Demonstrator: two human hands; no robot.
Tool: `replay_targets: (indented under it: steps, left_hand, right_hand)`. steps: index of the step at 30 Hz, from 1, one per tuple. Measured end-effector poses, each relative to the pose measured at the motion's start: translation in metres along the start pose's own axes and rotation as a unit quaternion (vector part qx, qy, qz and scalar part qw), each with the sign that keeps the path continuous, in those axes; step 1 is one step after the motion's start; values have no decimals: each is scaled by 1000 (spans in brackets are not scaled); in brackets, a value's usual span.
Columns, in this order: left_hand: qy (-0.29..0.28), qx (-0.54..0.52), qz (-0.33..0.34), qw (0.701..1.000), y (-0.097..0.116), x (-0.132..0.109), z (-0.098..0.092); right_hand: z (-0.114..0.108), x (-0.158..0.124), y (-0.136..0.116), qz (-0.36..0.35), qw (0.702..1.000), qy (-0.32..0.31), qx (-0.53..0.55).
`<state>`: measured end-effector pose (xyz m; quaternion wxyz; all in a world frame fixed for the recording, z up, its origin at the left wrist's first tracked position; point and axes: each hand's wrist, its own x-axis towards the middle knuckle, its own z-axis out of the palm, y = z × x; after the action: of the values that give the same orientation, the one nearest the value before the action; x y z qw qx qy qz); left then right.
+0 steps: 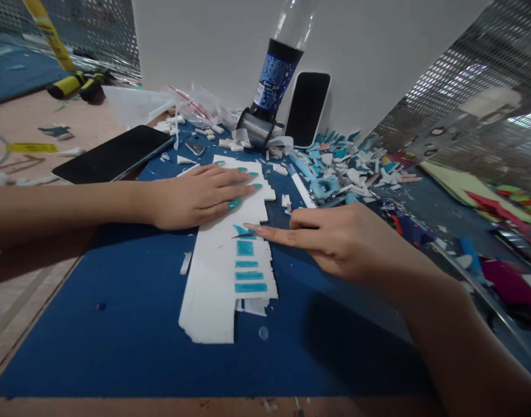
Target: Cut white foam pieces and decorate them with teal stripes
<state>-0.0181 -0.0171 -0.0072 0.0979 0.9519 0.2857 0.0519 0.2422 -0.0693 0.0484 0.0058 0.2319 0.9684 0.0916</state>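
Observation:
A white foam sheet [213, 272] with notched right edge lies on the blue cutting mat [130, 324]. Flat on its upper part rests my left hand [204, 194], fingers stretched out and pressing on the foam. My right hand [335, 237] is closed around a craft knife [244, 236]; only its thin blade shows, the handle being hidden in the hand. The blade tip and my index finger are at a blue pointed shape [239, 230] on the foam. Below that, a blue square [245, 248] and several blue bars [250, 287] line the right side.
A black phone [115, 153] lies at left, and another phone [308, 110] leans on the white wall. A bottle [276, 75] stands tilted behind the mat. White and blue foam scraps [348, 165] heap at back right. Yellow-black tools [76, 86] lie at back left.

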Motion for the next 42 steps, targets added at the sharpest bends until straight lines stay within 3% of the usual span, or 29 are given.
replay_targets:
  steps: [12, 25, 42]
  left_hand:
    - [2, 0, 0, 1000, 0, 0, 0]
    - [-33, 27, -9, 999, 7, -2, -3]
    - [-30, 28, -27, 999, 14, -2, -6]
  right_hand:
    - [-2, 1, -4, -21, 999, 1, -38]
    - [-6, 3, -9, -19, 997, -28, -71]
    - [-3, 7, -13, -1, 998, -44, -44]
